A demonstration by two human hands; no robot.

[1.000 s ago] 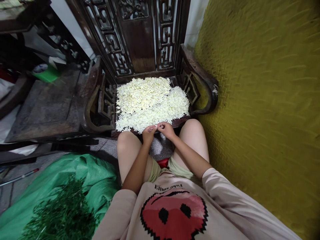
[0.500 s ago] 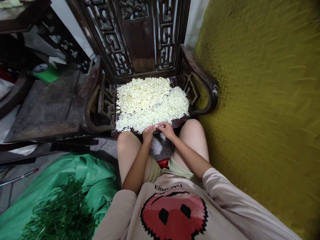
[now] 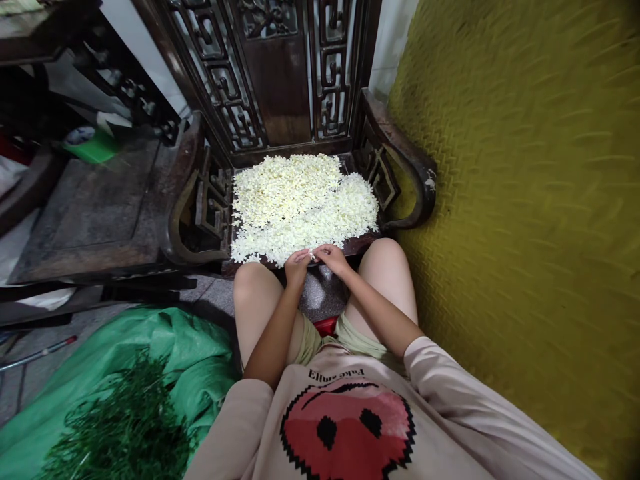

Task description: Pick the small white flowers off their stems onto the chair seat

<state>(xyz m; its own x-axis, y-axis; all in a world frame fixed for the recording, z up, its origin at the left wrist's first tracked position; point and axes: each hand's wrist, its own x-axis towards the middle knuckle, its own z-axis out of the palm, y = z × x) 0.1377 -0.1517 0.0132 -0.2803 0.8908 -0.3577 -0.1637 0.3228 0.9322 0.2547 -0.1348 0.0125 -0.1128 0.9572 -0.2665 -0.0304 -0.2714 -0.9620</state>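
Note:
A wide heap of small pale yellow-white flowers (image 3: 300, 203) covers the seat of a dark carved wooden chair (image 3: 400, 157) in front of me. My left hand (image 3: 297, 264) and my right hand (image 3: 334, 257) meet at the front edge of the seat, just below the heap. Both have the fingers pinched together on one small white flower (image 3: 313, 253) held between them. My knees flank the hands on either side.
A yellow-green textured wall (image 3: 525, 200) rises on the right. A green sheet (image 3: 165, 347) with a pile of green stems (image 3: 125, 427) lies on the floor at lower left. Dark wooden furniture (image 3: 100, 207) stands to the left.

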